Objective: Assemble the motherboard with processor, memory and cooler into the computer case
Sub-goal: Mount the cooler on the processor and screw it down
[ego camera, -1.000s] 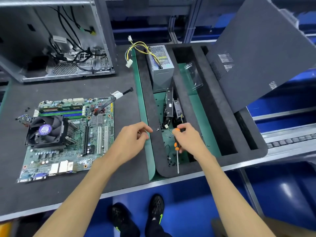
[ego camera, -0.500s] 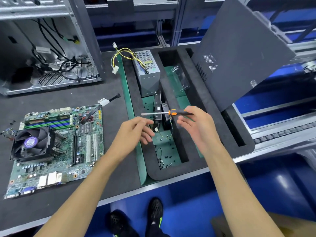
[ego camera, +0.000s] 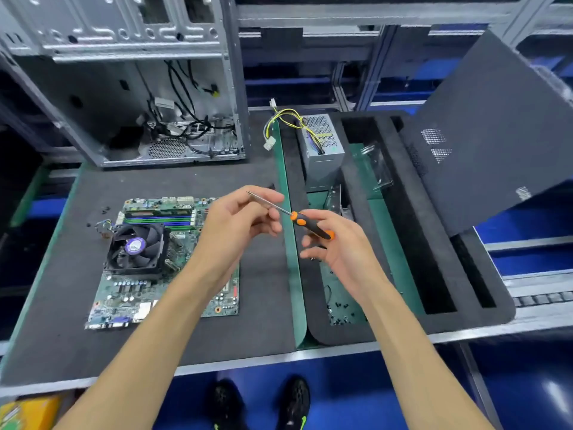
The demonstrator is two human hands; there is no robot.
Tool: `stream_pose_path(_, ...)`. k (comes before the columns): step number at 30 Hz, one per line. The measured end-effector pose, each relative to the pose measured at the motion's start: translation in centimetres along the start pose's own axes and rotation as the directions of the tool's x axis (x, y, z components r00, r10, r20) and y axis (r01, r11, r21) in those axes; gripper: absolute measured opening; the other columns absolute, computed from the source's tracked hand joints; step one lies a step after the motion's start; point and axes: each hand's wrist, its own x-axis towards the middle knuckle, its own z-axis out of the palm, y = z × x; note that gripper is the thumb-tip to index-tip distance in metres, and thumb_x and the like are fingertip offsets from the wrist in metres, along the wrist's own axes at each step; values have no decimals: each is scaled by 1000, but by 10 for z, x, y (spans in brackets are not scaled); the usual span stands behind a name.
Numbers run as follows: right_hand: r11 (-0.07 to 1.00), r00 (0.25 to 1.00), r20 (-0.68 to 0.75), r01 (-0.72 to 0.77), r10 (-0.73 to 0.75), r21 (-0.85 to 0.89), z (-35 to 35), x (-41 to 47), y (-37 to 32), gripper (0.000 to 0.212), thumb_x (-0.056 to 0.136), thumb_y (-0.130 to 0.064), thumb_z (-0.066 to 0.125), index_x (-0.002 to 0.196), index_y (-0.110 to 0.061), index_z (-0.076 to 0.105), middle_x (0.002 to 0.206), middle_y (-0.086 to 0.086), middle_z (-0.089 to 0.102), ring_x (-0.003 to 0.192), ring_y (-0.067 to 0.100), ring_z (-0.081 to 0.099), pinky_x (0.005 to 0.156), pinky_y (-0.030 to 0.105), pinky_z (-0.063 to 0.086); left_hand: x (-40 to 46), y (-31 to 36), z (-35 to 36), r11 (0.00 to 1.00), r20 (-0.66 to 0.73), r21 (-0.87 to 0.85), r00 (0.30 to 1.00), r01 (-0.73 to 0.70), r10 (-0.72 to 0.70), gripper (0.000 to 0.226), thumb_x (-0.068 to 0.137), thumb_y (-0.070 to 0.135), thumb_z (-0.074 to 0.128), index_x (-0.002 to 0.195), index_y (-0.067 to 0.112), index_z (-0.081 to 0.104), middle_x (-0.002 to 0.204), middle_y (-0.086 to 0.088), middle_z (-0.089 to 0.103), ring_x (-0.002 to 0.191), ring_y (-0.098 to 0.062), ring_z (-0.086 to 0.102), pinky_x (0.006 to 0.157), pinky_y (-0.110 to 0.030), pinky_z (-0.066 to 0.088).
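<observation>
Mid-frame, right hand (ego camera: 338, 246) grips screwdriver (ego camera: 294, 216), left hand (ego camera: 238, 225) pinches its shaft; a slip could gouge the motherboard (ego camera: 130, 283) below

A workbench (ego camera: 186, 305) topped with dark grey matting and edged in metal. Behind it, grey metal racking (ego camera: 310, 13) crosses the far side. A glossy blue floor (ego camera: 527, 392) shows beyond the near edge, catching overhead light.

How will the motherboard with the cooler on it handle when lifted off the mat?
Probably stiff but top-heavy: the fan cooler sits at one end of the motherboard, so that end should sag. Likely fragile, given the exposed components and memory sticks; edge grips seem safest.
</observation>
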Motion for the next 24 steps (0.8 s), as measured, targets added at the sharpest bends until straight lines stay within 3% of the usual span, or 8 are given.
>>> stream_pose_path(4,920,982,151,162,-115,-357,48,4,0,17,95,-21,63,109,-13,68,76,-2,61,59,17,48,45,25,39,-6,24,-43,997,-96,21,992,-76,78,34,86,-10,45,80,10,72,67,-8,62,63,-24,61,64,-30,52)
stream_pose_path(9,798,939,260,331,-225,-504,115,8,0,11,95,-24,67,106,-23,67,59,-12,59,49,3,43,48,11,33,-6,48,-109,993,-117,31,987,-111,114,27,83,-3,50,94,10,71,75,-9,70,69,-23,68,69,-27,55)
stream_pose_path(12,741,936,245,350,-253,-573,142,13,-1,6,96,-17,68,101,-16,70,62,-19,64,53,-2,56,53,6,38,-5,47,-152,941,-120,310,976,-139,183,25,90,-2,53,102,14,69,81,-3,74,73,-16,70,69,-21,55)
stream_pose_path(14,660,946,204,322,-252,-678,154,16,-3,3,92,-19,73,94,-21,73,72,-19,72,63,-5,64,58,7,42,-7,35,-180,772,-67,623,975,-124,211,22,92,8,59,106,23,66,92,5,72,76,-15,67,74,-25,54)
stream_pose_path(15,593,951,177,297,-253,-748,158,18,-3,2,90,-22,75,91,-23,74,76,-18,74,68,-5,68,61,8,45,-8,27,-192,646,-16,753,979,-123,205,23,91,16,63,112,25,64,102,7,70,86,-16,65,84,-31,52)
stream_pose_path(18,382,969,106,187,-223,-905,169,22,-1,8,88,-29,77,93,-24,78,83,-11,77,76,-4,70,68,15,53,-11,1,-217,326,149,927,980,-186,135,56,87,49,66,135,25,51,131,5,56,127,-19,46,111,-43,30)
stream_pose_path(21,240,988,64,96,-138,-966,177,22,3,8,90,-31,73,96,-31,78,84,-10,77,71,2,66,51,8,41,-11,-18,-226,196,263,945,965,-262,23,92,76,77,56,150,29,31,147,9,40,140,-14,28,120,-42,13)
stream_pose_path(24,172,996,36,51,-87,-984,182,19,6,10,90,-33,71,95,-39,78,80,-11,75,68,8,63,48,11,37,-8,-31,-233,144,284,949,959,-282,2,104,71,85,53,154,28,25,145,8,41,137,-14,31,120,-41,11)
